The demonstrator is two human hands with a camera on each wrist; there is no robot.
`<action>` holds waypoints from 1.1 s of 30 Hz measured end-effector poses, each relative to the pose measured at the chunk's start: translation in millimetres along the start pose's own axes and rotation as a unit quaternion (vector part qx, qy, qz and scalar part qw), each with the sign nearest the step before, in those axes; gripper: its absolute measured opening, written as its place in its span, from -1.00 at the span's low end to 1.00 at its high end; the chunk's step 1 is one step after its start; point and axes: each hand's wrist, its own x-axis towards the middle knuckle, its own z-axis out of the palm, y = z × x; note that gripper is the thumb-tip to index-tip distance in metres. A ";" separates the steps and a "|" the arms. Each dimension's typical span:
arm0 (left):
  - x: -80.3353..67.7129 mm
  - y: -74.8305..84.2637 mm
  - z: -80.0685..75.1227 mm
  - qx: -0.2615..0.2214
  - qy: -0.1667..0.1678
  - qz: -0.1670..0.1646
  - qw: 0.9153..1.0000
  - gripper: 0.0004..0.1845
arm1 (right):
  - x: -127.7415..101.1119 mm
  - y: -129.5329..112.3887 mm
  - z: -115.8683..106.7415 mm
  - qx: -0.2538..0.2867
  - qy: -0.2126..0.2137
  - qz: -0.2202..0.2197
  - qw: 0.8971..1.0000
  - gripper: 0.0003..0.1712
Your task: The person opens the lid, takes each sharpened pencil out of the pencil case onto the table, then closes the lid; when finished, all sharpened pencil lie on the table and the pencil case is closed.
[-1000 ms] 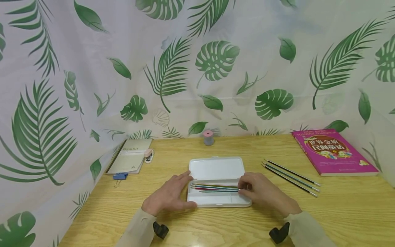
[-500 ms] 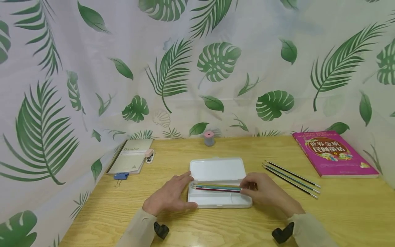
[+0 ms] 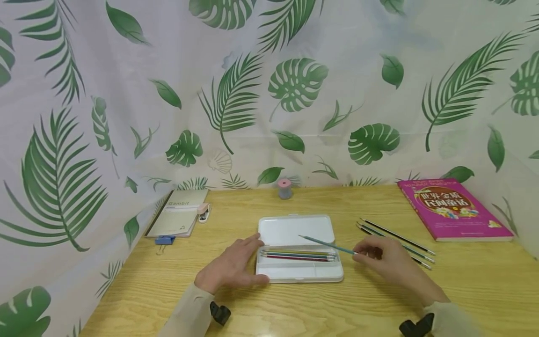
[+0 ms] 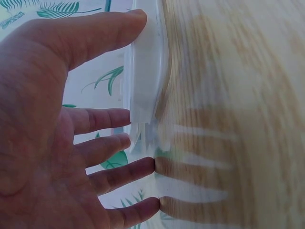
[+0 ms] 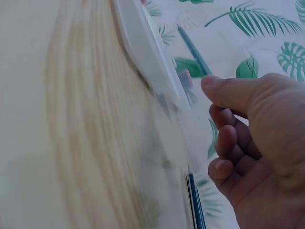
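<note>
Pencil case (image 3: 294, 229): white, lid open, at the middle of the wooden table (image 3: 294, 309)
Left hand (image 3: 231, 269): fingers straight and spread, pressed against the case's left end
Right hand (image 3: 389, 262): pinches a blue pencil (image 3: 326, 244), tip raised over the case
In case: several coloured pencils (image 3: 296, 255)
Right of case: loose pencils (image 3: 400, 243)

Two bare hands, left hand (image 3: 230, 268) and right hand (image 3: 389, 263). Both arms in long beige, close-fitting sleeves (image 3: 188, 312) down to the wrists. Small black camera mount (image 3: 220, 313) strapped under each wrist. No rings or watch visible.
</note>
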 end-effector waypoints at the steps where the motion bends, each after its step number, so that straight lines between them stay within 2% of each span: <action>1: -0.1 0.3 -0.4 -0.001 0.000 -0.001 1.000 -0.06 | -3.9 3.4 -4.3 -0.006 0.012 0.006 1.000 -0.94; 5: -1.3 0.5 -2.1 -0.004 0.001 -0.005 1.000 -0.07 | -20.8 16.9 -21.3 -0.026 0.048 0.047 0.997 -0.92; 10: -2.3 -0.3 -3.7 -0.007 0.001 -0.008 1.000 -0.06 | -40.8 31.9 -37.9 -0.051 0.072 0.102 0.991 -0.83; 19: -1.3 -1.8 -2.2 -0.011 0.000 -0.005 1.000 -0.06 | -60.7 54.6 -50.5 -0.113 0.136 0.100 0.979 -0.90; 33: -1.0 0.9 -0.4 -0.009 0.002 0.004 1.000 -0.06 | -68.8 58.7 -54.0 -0.142 0.097 0.121 0.978 -0.89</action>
